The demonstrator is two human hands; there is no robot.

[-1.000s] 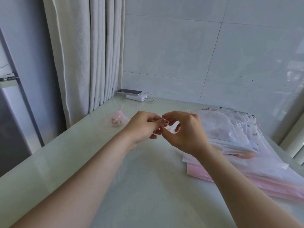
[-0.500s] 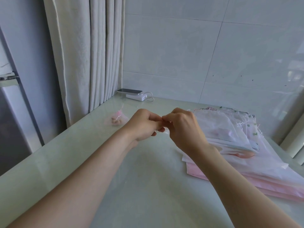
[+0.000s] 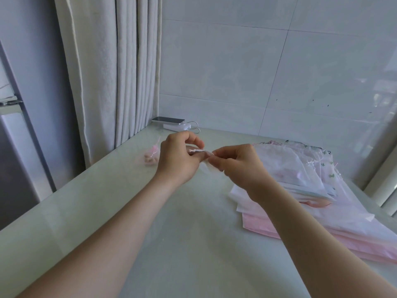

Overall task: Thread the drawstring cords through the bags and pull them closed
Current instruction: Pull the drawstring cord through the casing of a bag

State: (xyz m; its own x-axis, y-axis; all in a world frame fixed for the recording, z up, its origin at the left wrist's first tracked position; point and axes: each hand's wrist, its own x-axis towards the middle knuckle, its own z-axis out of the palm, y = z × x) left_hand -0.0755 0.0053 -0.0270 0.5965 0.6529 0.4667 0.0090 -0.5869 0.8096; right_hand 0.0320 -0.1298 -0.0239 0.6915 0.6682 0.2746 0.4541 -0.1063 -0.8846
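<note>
Here our pale bench [image 3: 171, 244] meets tiled wall [image 3: 236, 72] and curtain [image 3: 120, 72] (left hand [image 3: 177, 162] and right hand [image 3: 238, 166] both pinch a sheer bag [image 3: 200, 151]).

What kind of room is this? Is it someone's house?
Likely a room at home: a long cream fabric curtain hangs beside a glossy white tiled wall, and a slim grey phone sits at the back of the pale green table.

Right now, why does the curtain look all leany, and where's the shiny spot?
Head view: the wide-angle lens makes the curtain lean; light glares off the tiled wall at far right; the small white bag pinched between the left hand and right hand looks pale and slightly blurred.
</note>
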